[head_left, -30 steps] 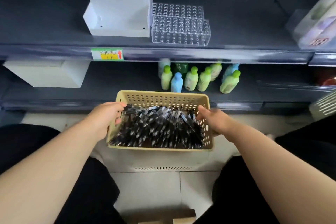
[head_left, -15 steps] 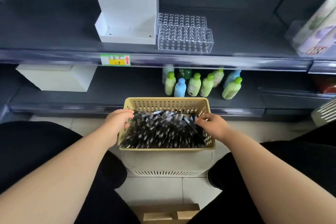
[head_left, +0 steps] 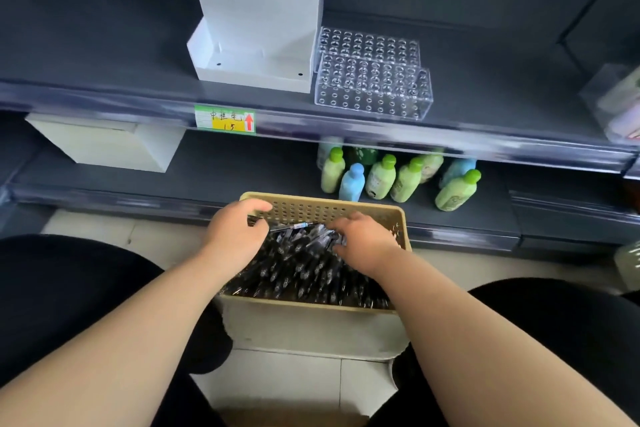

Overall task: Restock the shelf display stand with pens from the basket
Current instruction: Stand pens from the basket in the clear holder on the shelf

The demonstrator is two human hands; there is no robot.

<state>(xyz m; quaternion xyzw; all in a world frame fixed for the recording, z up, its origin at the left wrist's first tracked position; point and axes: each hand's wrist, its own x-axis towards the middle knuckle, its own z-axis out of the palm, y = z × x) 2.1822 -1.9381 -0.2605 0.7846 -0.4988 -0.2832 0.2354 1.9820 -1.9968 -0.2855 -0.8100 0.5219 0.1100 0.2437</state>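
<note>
A beige perforated basket (head_left: pixel 401 218) full of black pens (head_left: pixel 304 274) sits in front of me on a white bin. My left hand (head_left: pixel 237 234) is at the basket's left rear corner and grips a pen (head_left: pixel 294 226) that points to the right. My right hand (head_left: pixel 363 241) is over the middle of the pile with its fingers curled down among the pens, right by that pen's far end; whether it grips one is hidden. The clear display stand (head_left: pixel 374 87), drilled with many holes and with no pens in it, stands on the upper shelf.
A white cardboard display box (head_left: pixel 256 45) stands left of the clear stand. A price tag (head_left: pixel 225 120) is on the shelf edge. Several green and blue bottles (head_left: pixel 381 177) and a white box (head_left: pixel 104 142) occupy the lower shelf. My dark-clad knees flank the white bin (head_left: pixel 311 333).
My right hand moved from the basket's right side to the middle, toward the pen held by my left hand. The view has moved closer to the shelf.
</note>
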